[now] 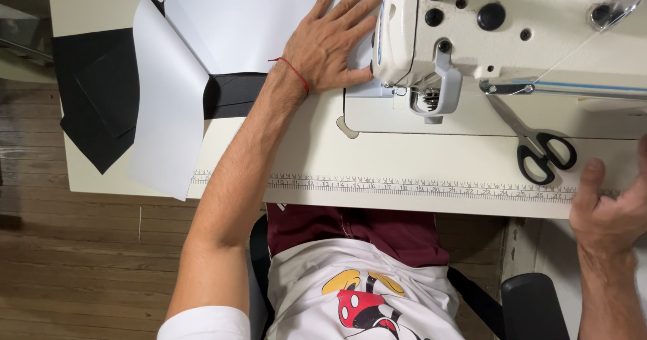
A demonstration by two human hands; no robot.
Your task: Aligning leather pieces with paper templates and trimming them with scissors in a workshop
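Note:
My left hand [333, 40] lies flat, fingers spread, on a white sheet of material [236, 30] on the cream table, right beside the head of a white sewing machine [512, 23]. Its thumb presses the sheet's edge close to the presser foot [431, 97]. A red string is tied around that wrist. My right hand [610, 208] hovers at the table's front right edge, fingers loosely curled, holding nothing, a short way from black-handled scissors [539, 148].
Black fabric pieces [101, 104] and another white sheet [165, 104] overlap on the table's left end. A printed ruler strip [404, 186] runs along the front edge. Wooden floor lies to the left; a black chair arm [532, 306] sits lower right.

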